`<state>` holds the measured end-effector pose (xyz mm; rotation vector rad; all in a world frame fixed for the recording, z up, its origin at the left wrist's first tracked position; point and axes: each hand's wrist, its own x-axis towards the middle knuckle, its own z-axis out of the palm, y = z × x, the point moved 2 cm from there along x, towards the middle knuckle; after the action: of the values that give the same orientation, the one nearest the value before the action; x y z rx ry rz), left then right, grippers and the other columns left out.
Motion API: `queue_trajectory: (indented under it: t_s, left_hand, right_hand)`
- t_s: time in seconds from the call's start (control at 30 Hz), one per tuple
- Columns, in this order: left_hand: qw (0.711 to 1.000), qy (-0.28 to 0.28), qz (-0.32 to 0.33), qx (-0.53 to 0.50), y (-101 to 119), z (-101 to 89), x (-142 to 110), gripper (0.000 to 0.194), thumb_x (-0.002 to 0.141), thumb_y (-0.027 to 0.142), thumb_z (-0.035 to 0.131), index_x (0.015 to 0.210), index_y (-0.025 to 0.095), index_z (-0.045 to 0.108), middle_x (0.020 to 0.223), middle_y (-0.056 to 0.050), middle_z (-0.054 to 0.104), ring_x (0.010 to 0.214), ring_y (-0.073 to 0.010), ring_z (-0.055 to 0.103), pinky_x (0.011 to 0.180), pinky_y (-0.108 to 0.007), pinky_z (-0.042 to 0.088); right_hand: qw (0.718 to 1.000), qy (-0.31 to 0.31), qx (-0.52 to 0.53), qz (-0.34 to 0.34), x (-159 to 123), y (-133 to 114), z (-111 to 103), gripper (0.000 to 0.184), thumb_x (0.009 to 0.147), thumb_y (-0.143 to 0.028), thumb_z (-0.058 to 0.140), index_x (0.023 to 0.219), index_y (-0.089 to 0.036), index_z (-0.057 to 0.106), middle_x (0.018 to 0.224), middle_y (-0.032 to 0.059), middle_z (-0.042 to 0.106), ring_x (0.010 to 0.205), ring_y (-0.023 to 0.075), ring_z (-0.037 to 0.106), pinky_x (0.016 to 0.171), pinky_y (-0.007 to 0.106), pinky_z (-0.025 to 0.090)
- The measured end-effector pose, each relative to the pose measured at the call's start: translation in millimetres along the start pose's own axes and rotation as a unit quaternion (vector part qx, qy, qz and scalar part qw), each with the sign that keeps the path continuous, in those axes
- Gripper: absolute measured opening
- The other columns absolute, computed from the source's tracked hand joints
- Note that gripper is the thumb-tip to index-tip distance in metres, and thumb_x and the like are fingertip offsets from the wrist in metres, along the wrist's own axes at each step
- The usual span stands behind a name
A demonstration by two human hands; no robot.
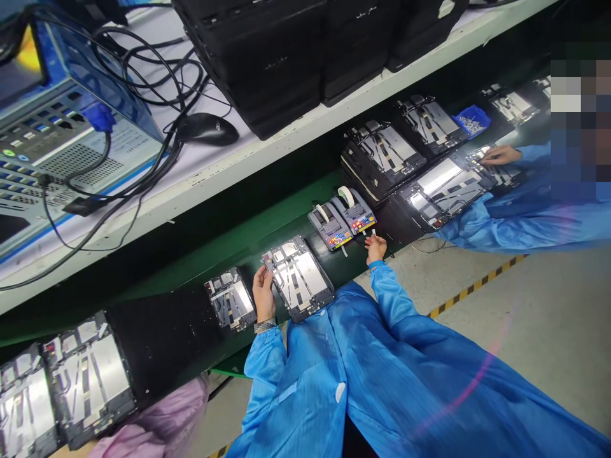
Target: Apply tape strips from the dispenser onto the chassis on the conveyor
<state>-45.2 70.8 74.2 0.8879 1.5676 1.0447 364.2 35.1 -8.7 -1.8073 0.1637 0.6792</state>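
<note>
An opened tablet (305,280) with its inner metal plates and flat cables showing lies on the dark bench right in front of my body. My left hand (263,294) is at its upper left edge, thumb and fingers closed about the edge. Two grey tape dispensers (342,219) stand side by side to the right of this tablet, each with a roll of white tape. Just below the right dispenser is my right hand (376,248), its fingertips pinched on a small strip of white tape (373,233).
Another opened tablet (231,299) lies left of mine, beside a black mat (162,337). Stacked tablets (382,156) stand beyond the dispensers. At right, a co-worker's hand (501,155) touches a device near a blue tray (471,121). A shelf (296,127) with black boxes and cables runs above.
</note>
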Motion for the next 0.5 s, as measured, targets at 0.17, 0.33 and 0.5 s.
queue_trajectory:
  t_s: [0.17, 0.33, 0.5]
  left_hand:
    - [1.0, 0.007, -0.003, 0.004, 4, 2.6, 0, 0.045, 0.085, 0.042, 0.072, 0.124, 0.023, 0.063, 0.133, -0.009, 0.066, 0.127, -0.024, 0.062, 0.113, -0.043, 0.046]
    - [0.999, 0.024, 0.003, 0.036, 11, -3.1, 6, 0.042, 0.087, 0.038, 0.068, 0.125, 0.022, 0.06, 0.132, -0.011, 0.065, 0.125, -0.0246, 0.062, 0.112, -0.046, 0.046]
    - [0.947, 0.102, 0.174, 0.25, 49, 10.4, -2, 0.044, 0.089, 0.036, 0.065, 0.128, 0.019, 0.057, 0.137, -0.014, 0.057, 0.135, -0.0285, 0.051, 0.119, -0.05, 0.036]
  right_hand:
    - [0.998, 0.012, 0.06, 0.031, 1, -1, 12, 0.037, 0.073, -0.021, 0.073, 0.086, -0.024, 0.039, 0.073, -0.0053, 0.063, 0.069, 0.0134, 0.068, 0.063, 0.025, 0.059]
    - [0.998, 0.024, 0.048, 0.024, 1, -8, 22, 0.039, 0.07, -0.018, 0.073, 0.084, -0.025, 0.038, 0.067, -0.0065, 0.058, 0.06, 0.0134, 0.062, 0.058, 0.026, 0.057]
    - [0.998, 0.054, 0.024, -0.006, -14, -11, 8, 0.03, 0.077, -0.021, 0.067, 0.097, -0.024, 0.044, 0.081, -0.0031, 0.063, 0.068, 0.0141, 0.065, 0.063, 0.026, 0.057]
